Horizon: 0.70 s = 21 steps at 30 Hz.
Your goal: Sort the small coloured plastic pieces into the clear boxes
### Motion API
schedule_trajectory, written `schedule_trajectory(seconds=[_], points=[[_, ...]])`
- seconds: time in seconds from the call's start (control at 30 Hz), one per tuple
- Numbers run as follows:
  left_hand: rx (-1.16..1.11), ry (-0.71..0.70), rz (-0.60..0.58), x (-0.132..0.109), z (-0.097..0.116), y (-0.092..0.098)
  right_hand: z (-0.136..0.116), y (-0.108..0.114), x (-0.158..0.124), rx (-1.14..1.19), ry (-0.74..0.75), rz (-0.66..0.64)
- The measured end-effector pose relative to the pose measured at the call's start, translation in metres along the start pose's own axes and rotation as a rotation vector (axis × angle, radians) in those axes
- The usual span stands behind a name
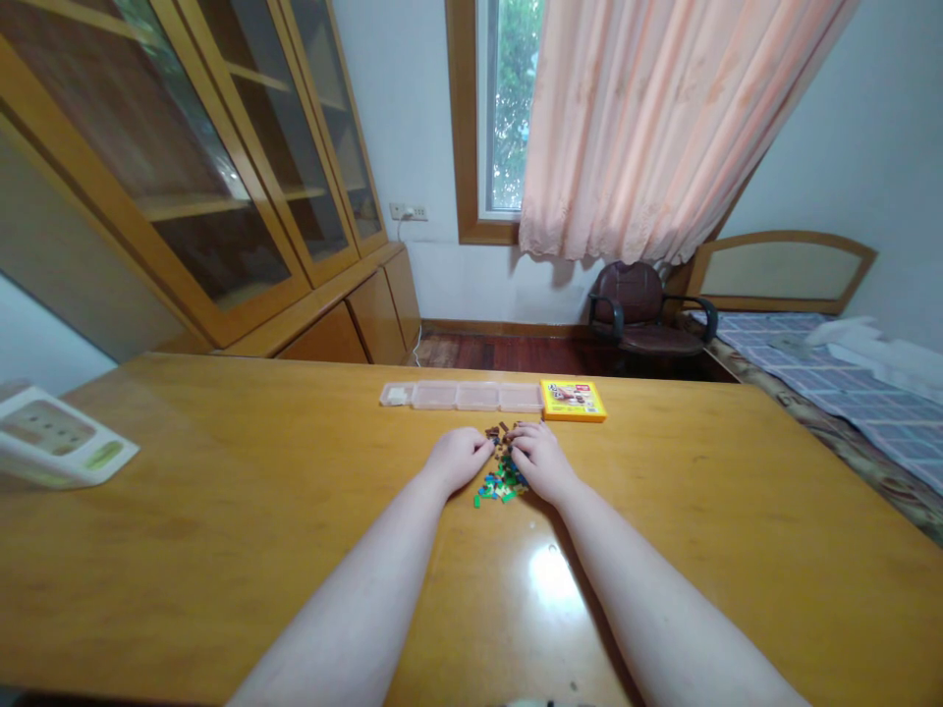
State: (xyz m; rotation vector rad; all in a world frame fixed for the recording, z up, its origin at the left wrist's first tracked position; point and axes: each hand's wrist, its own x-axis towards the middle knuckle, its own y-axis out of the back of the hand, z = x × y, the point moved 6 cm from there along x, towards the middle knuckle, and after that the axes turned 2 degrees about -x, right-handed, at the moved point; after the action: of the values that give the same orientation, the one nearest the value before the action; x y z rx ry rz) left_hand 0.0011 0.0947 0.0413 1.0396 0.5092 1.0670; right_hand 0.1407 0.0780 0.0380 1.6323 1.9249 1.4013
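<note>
A small heap of tiny building bricks (501, 483), green, blue, white and yellow, lies on the wooden table. Brown and dark bricks (503, 429) are scattered at its far side. At the heap's left edge, my left hand (461, 458) is closed, with thumb and fingertips pinched beside the dark pieces; what they hold is too small to name. My right hand (543, 460) bends over the right side of the heap, its fingers curled down among the bricks. Something dark shows by its fingertips, but I cannot make out what it is.
Beyond the hands lies a clear plastic tray (477, 397) with several compartments, whitish pieces in its left one. A yellow box (573, 401) adjoins its right end. A white plastic holder (63, 437) stands at the table's left. A chair (637, 304) is behind the table (221, 550).
</note>
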Motion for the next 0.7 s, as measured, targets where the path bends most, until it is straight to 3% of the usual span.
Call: schedule_trajectory(seconds=[0.27,0.53,0.7], points=[[-0.019,0.009,0.030,0.000,-0.004,-0.001,0.000,-0.011,-0.004,-0.040,-0.021,-0.137],[-0.035,0.002,-0.004,0.001,-0.004,-0.003,0.005,-0.004,-0.001,-0.048,-0.056,-0.047],[-0.064,-0.082,-0.025,0.000,0.002,-0.006,0.005,-0.003,-0.001,-0.036,-0.025,-0.015]])
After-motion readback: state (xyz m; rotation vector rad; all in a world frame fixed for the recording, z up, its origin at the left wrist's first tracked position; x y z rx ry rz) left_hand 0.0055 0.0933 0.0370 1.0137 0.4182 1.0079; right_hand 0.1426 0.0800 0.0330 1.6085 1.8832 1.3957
